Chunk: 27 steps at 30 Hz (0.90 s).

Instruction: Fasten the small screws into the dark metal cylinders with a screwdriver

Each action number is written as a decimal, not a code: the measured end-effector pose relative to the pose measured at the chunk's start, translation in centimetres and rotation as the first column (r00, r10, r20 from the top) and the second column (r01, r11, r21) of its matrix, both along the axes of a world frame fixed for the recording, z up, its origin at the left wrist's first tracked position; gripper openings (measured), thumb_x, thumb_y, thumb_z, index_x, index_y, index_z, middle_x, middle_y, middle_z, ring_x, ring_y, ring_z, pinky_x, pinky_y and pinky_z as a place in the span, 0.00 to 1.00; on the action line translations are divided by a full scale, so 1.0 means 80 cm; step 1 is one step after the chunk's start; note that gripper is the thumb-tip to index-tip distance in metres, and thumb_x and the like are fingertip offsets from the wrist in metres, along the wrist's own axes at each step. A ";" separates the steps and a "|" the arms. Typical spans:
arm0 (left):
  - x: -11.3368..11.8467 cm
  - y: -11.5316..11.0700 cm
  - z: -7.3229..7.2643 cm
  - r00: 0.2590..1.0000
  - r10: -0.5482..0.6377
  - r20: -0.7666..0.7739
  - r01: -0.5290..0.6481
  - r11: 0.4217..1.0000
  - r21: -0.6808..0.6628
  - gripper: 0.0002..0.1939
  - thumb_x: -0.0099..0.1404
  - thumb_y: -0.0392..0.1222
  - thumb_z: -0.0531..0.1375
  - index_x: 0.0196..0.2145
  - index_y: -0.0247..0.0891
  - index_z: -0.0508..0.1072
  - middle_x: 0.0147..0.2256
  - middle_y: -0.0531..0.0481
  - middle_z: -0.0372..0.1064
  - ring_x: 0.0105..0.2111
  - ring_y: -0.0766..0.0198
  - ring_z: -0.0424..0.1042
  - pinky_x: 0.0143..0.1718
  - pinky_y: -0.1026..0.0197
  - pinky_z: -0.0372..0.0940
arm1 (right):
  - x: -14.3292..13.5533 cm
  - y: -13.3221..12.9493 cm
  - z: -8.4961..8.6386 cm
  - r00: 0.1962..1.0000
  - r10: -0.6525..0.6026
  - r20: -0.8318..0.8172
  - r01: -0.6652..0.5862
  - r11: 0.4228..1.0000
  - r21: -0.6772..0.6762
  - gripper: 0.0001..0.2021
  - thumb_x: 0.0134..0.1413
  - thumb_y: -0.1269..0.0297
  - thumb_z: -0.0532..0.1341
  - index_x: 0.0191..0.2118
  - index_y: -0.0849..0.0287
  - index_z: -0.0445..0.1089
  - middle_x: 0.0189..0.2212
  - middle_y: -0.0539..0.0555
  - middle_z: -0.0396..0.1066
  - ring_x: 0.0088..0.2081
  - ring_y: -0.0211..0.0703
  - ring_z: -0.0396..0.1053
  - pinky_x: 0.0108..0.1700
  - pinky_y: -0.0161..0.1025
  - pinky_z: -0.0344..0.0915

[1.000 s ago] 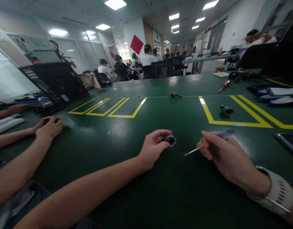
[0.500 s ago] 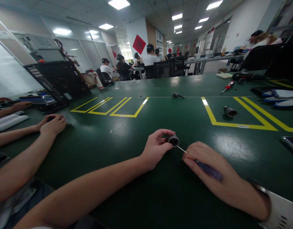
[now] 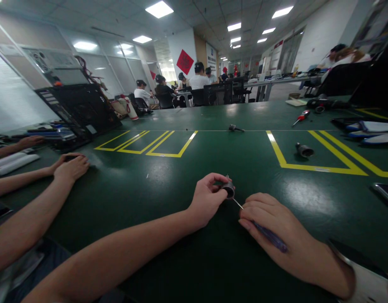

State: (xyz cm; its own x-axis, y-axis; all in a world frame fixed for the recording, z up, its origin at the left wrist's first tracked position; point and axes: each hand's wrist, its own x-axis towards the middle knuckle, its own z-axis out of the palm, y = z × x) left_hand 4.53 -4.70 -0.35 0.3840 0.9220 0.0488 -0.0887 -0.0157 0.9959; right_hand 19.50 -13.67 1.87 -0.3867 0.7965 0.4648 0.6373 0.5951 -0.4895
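Part office, part workshop

We are at a green table (image 3: 143,198) marked off with yellow tape (image 3: 173,156), where a red screwdriver (image 3: 303,116) and a metal fitting (image 3: 305,150) suggest a workshop. Beyond it we see an open-plan office: ceiling lights (image 3: 159,9), glass partitions (image 3: 116,63), a long desk (image 3: 266,81), black chairs (image 3: 165,101) and seated people (image 3: 198,82).

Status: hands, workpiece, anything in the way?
Left hand gripping round metal part. Right hand holding purple-handled tool, shaft at part's rim, tip indistinct. No obstruction seen; second metal part lies farther off.
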 end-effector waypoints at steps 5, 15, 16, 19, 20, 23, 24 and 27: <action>-0.001 -0.001 0.003 1.000 -0.008 0.000 0.008 1.000 -0.008 0.09 0.52 0.26 0.57 0.32 0.32 0.68 0.40 0.46 0.69 0.37 0.61 0.73 0.36 0.58 0.71 | 0.002 0.000 -0.003 1.000 -0.015 -0.012 0.015 1.000 -0.017 0.07 0.57 0.71 0.52 0.34 0.57 0.66 0.31 0.54 0.69 0.36 0.43 0.66 0.39 0.43 0.65; -0.002 -0.002 0.007 1.000 -0.008 -0.010 0.008 0.999 -0.044 0.09 0.53 0.26 0.58 0.33 0.32 0.68 0.42 0.45 0.68 0.37 0.62 0.73 0.37 0.57 0.71 | 0.014 -0.007 0.006 0.963 -0.076 -0.257 0.090 0.995 0.040 0.11 0.58 0.68 0.52 0.25 0.57 0.62 0.22 0.50 0.64 0.26 0.38 0.62 0.30 0.38 0.61; -0.002 -0.001 0.007 1.000 -0.013 -0.010 0.012 0.999 -0.047 0.09 0.53 0.26 0.58 0.34 0.32 0.68 0.42 0.44 0.68 0.37 0.61 0.72 0.37 0.57 0.71 | 0.018 -0.006 0.006 0.945 -0.129 -0.301 0.135 0.991 -0.002 0.14 0.58 0.66 0.51 0.22 0.57 0.61 0.20 0.49 0.62 0.24 0.37 0.61 0.28 0.37 0.59; -0.004 0.002 0.005 0.999 -0.038 -0.008 0.038 0.998 -0.053 0.10 0.54 0.26 0.58 0.35 0.33 0.68 0.42 0.45 0.67 0.38 0.61 0.72 0.38 0.56 0.71 | 0.028 0.001 0.006 0.888 -0.300 -0.350 0.233 0.947 -0.220 0.19 0.59 0.57 0.51 0.18 0.56 0.59 0.15 0.47 0.59 0.19 0.36 0.58 0.22 0.36 0.57; -0.004 0.003 0.004 0.999 -0.050 -0.003 0.050 0.997 -0.053 0.10 0.53 0.26 0.58 0.35 0.33 0.68 0.42 0.46 0.67 0.39 0.61 0.72 0.40 0.56 0.70 | 0.031 0.004 0.005 0.871 -0.346 -0.349 0.250 0.923 -0.291 0.20 0.58 0.55 0.51 0.17 0.56 0.59 0.14 0.47 0.58 0.18 0.36 0.58 0.22 0.35 0.56; -0.005 0.005 0.001 0.996 -0.085 0.021 0.086 0.995 -0.056 0.13 0.53 0.25 0.58 0.36 0.34 0.69 0.40 0.48 0.69 0.39 0.63 0.72 0.44 0.55 0.68 | 0.036 0.012 0.001 0.833 -0.429 -0.348 0.277 0.870 -0.408 0.21 0.56 0.51 0.51 0.17 0.55 0.59 0.13 0.47 0.58 0.18 0.37 0.59 0.22 0.35 0.57; -0.005 0.005 0.000 0.996 -0.088 0.028 0.089 0.994 -0.058 0.13 0.52 0.25 0.59 0.36 0.34 0.69 0.39 0.48 0.70 0.39 0.64 0.71 0.45 0.56 0.67 | 0.036 0.013 0.000 0.828 -0.436 -0.354 0.276 0.865 -0.420 0.21 0.56 0.50 0.51 0.17 0.55 0.60 0.13 0.47 0.58 0.19 0.37 0.59 0.23 0.35 0.58; -0.005 0.004 0.001 0.996 -0.084 0.032 0.086 0.994 -0.062 0.13 0.52 0.25 0.60 0.36 0.34 0.69 0.38 0.49 0.71 0.38 0.65 0.72 0.45 0.56 0.67 | 0.036 0.013 -0.002 0.828 -0.415 -0.377 0.244 0.872 -0.425 0.21 0.56 0.49 0.51 0.18 0.55 0.61 0.14 0.47 0.59 0.20 0.37 0.60 0.25 0.35 0.59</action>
